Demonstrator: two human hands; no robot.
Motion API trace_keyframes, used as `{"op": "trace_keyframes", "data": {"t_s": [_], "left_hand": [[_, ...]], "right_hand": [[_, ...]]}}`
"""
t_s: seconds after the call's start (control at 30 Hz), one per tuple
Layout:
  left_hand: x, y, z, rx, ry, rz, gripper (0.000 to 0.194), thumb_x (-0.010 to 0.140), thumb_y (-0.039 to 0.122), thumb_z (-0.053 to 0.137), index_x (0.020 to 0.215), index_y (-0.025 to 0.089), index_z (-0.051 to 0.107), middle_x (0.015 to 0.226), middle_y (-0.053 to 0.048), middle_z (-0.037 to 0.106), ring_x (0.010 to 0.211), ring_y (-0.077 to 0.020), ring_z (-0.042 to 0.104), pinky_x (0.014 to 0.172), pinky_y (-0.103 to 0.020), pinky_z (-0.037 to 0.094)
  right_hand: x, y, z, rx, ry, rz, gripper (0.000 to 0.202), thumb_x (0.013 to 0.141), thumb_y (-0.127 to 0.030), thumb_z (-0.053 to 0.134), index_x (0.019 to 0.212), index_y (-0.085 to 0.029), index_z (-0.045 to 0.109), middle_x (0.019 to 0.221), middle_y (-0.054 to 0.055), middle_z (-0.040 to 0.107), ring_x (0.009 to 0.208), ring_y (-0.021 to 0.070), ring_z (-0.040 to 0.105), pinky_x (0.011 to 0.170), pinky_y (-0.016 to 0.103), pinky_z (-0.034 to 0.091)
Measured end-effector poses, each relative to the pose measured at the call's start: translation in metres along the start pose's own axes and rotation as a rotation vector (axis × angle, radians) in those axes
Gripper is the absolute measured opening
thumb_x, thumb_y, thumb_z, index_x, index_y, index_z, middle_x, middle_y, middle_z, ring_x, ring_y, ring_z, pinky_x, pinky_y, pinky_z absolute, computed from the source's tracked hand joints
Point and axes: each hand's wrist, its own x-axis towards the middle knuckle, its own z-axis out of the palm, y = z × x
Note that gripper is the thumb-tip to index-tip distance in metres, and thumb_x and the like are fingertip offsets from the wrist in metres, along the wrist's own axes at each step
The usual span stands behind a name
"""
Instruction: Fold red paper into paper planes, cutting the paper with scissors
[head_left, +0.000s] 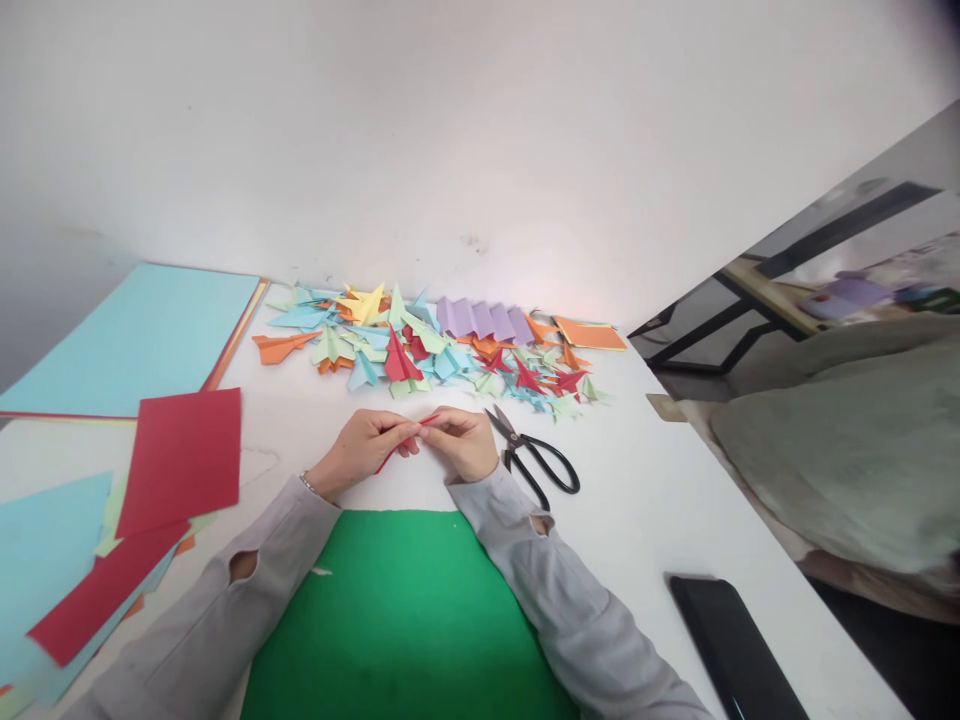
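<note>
Between my two hands is a narrow folded piece of red paper (387,460), mostly hidden by my fingers. My left hand (366,447) pinches it from the left, thumb on top. From the other side my right hand (463,440) grips it, and the fingertips of both hands meet near its middle. Black-handled scissors (540,460) lie just right of my right hand, blades parted. Beyond my hands spreads a pile of small folded paper planes (401,357) in several colours. A green sheet (405,610) lies beneath my forearms.
Large blue sheets (142,330) are stacked at the back left, with a red square sheet (184,455) and red strip (112,595) nearer. Purple pleated paper (484,320) and an orange sheet (592,334) rest by the wall. A black phone-like object (731,645) lies right, near a person's sleeve (840,440).
</note>
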Motion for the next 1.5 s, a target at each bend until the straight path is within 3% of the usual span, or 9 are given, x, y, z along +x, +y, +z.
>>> {"op": "trace_keyframes", "data": {"t_s": [0.73, 1.1, 1.5], "left_hand": [[-0.0013, -0.0012, 0.0014, -0.031, 0.022, -0.049, 0.028, 0.074, 0.040, 0.060, 0.061, 0.015, 0.064, 0.055, -0.002, 0.064, 0.054, -0.0124, 0.058, 0.055, -0.023, 0.046], [-0.0021, -0.0002, 0.0039, -0.002, 0.052, -0.031, 0.025, 0.077, 0.033, 0.056, 0.060, 0.015, 0.062, 0.054, -0.001, 0.062, 0.053, -0.0110, 0.056, 0.055, -0.022, 0.045], [-0.0019, 0.0044, 0.0027, -0.029, 0.030, -0.087, 0.028, 0.074, 0.038, 0.058, 0.059, 0.015, 0.061, 0.052, -0.001, 0.062, 0.047, -0.0092, 0.053, 0.048, -0.020, 0.040]], "right_hand": [[0.0015, -0.0006, -0.0012, 0.065, -0.106, 0.038, 0.022, 0.065, -0.040, 0.074, 0.064, -0.019, 0.070, 0.055, 0.000, 0.062, 0.050, 0.0120, 0.054, 0.051, 0.027, 0.043], [0.0010, 0.0009, 0.0006, 0.084, -0.070, 0.083, 0.023, 0.064, -0.040, 0.075, 0.060, -0.018, 0.068, 0.052, 0.000, 0.062, 0.049, 0.0120, 0.054, 0.050, 0.026, 0.043], [0.0004, -0.0012, 0.0003, 0.100, -0.018, 0.030, 0.017, 0.064, -0.033, 0.075, 0.067, -0.017, 0.071, 0.051, 0.000, 0.063, 0.045, 0.0105, 0.054, 0.047, 0.024, 0.045]]}}
